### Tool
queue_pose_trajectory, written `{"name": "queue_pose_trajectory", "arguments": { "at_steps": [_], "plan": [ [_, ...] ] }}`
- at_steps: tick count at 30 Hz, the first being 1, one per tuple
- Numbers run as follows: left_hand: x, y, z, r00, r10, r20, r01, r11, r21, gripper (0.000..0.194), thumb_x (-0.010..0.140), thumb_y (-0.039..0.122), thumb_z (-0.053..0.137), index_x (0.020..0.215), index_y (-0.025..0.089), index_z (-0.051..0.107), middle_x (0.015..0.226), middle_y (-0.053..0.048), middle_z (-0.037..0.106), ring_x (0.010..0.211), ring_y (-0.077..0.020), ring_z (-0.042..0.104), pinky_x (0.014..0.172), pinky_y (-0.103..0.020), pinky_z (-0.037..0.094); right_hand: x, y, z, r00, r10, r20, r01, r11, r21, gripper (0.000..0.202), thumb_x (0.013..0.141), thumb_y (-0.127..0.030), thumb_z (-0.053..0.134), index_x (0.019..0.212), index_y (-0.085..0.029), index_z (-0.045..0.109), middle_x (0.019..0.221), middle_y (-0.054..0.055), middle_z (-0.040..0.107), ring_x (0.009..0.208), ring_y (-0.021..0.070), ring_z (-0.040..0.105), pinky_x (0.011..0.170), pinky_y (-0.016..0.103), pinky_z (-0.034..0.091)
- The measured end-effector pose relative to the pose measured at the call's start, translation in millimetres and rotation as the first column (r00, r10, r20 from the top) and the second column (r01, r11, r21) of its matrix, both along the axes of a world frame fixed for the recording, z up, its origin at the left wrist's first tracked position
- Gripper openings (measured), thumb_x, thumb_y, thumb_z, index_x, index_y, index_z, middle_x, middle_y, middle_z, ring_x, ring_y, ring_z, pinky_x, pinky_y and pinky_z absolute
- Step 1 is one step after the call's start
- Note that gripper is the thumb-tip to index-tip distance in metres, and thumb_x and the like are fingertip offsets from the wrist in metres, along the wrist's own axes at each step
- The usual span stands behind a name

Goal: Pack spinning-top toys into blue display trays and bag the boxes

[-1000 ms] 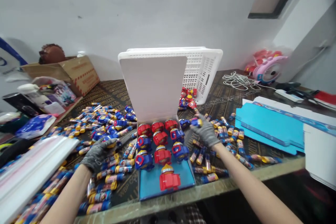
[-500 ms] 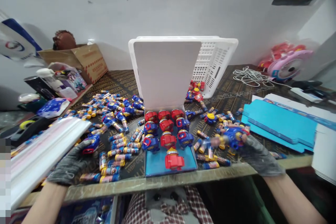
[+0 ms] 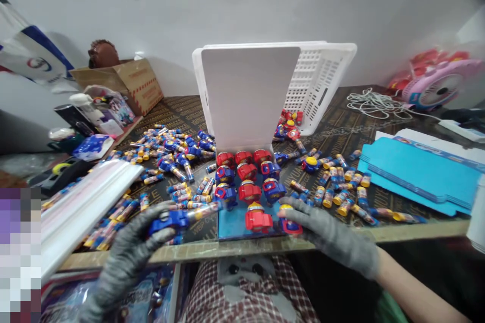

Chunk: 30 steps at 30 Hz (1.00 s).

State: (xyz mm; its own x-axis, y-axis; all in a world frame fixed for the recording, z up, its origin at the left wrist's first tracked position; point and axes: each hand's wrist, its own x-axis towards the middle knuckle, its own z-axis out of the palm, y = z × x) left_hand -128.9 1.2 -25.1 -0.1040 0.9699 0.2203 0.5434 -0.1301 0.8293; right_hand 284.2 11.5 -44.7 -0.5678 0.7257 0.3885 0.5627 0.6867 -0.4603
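Observation:
Gray-gloved, my left hand (image 3: 132, 245) grips a blue toy (image 3: 172, 220) with a small tube (image 3: 204, 211) sticking out toward the box. My right hand (image 3: 329, 232), also gloved, has its fingers closed on a blue and red toy watch (image 3: 291, 226) with a yellow top, at the right front edge of the display box (image 3: 233, 229). Rows of red toy watches (image 3: 249, 192) and blue toy watches (image 3: 226, 194) stand in this box. One red toy watch (image 3: 258, 219) sits in its front row. The tall white lid (image 3: 250, 96) is raised behind them.
Loose small tubes (image 3: 339, 192) and blue toys (image 3: 185, 154) lie on both sides. A white basket (image 3: 329, 81) stands behind the lid. Flat blue cartons (image 3: 409, 174) are stacked at right, and a long white stack (image 3: 91, 207) lies at left. The table's edge (image 3: 318, 242) runs in front.
My right hand has come inward from the tubes at right to the box's front right. My left hand has moved right toward the box, now with a tube-bearing toy. The view has shifted slightly.

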Motion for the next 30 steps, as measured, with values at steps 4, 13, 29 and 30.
{"name": "queue_pose_trajectory", "arguments": {
  "at_steps": [4, 13, 29, 30],
  "plan": [
    [39.8, -4.6, -18.6, 0.924, -0.2, -0.326, 0.302, 0.904, 0.302, 0.032, 0.089, 0.035, 0.057, 0.12, 0.028, 0.059, 0.115, -0.007, 0.068, 0.105, -0.0236, 0.066, 0.09, -0.038, 0.056, -9.7, 14.4, -14.8, 0.993, -0.101, 0.063, 0.098, 0.994, 0.051, 0.039, 0.092, -0.025, 0.054, 0.131, -0.03, 0.058, 0.132, 0.011, 0.057, 0.119, 0.0258, 0.057, 0.098, 0.042, 0.052],
    [74.5, 4.4, 13.2, 0.422, -0.141, -0.895, 0.766, 0.583, 0.269, 0.031, 0.085, 0.004, 0.039, 0.105, 0.014, 0.061, 0.098, -0.013, 0.07, 0.087, -0.0256, 0.065, 0.076, -0.042, 0.056, 1.0, 1.6, -22.2, 0.945, -0.324, -0.037, 0.326, 0.933, 0.155, 0.052, 0.091, -0.044, 0.055, 0.14, -0.031, 0.046, 0.142, 0.011, 0.046, 0.13, 0.0316, 0.045, 0.103, 0.053, 0.044],
    [109.5, 48.1, -6.3, 0.454, -0.165, -0.875, 0.659, 0.724, 0.206, 0.033, 0.091, 0.043, 0.049, 0.105, 0.016, 0.063, 0.104, -0.015, 0.065, 0.097, -0.029, 0.061, 0.085, -0.048, 0.05, -79.2, 9.4, -10.8, 0.991, -0.12, 0.06, 0.092, 0.934, 0.345, 0.034, 0.097, -0.018, 0.043, 0.126, -0.026, 0.06, 0.119, 0.005, 0.068, 0.116, 0.023, 0.059, 0.11, 0.054, 0.036],
    [108.1, 59.6, 0.0, 0.58, -0.151, -0.801, 0.616, 0.725, 0.309, 0.04, 0.089, 0.052, 0.048, 0.102, 0.017, 0.064, 0.102, -0.014, 0.065, 0.097, -0.0292, 0.06, 0.087, -0.048, 0.049, -77.2, 10.2, -6.8, 0.993, -0.111, 0.028, 0.096, 0.942, 0.323, 0.034, 0.097, -0.024, 0.046, 0.129, -0.026, 0.058, 0.12, 0.005, 0.068, 0.118, 0.024, 0.058, 0.11, 0.054, 0.036]
  ]
}}
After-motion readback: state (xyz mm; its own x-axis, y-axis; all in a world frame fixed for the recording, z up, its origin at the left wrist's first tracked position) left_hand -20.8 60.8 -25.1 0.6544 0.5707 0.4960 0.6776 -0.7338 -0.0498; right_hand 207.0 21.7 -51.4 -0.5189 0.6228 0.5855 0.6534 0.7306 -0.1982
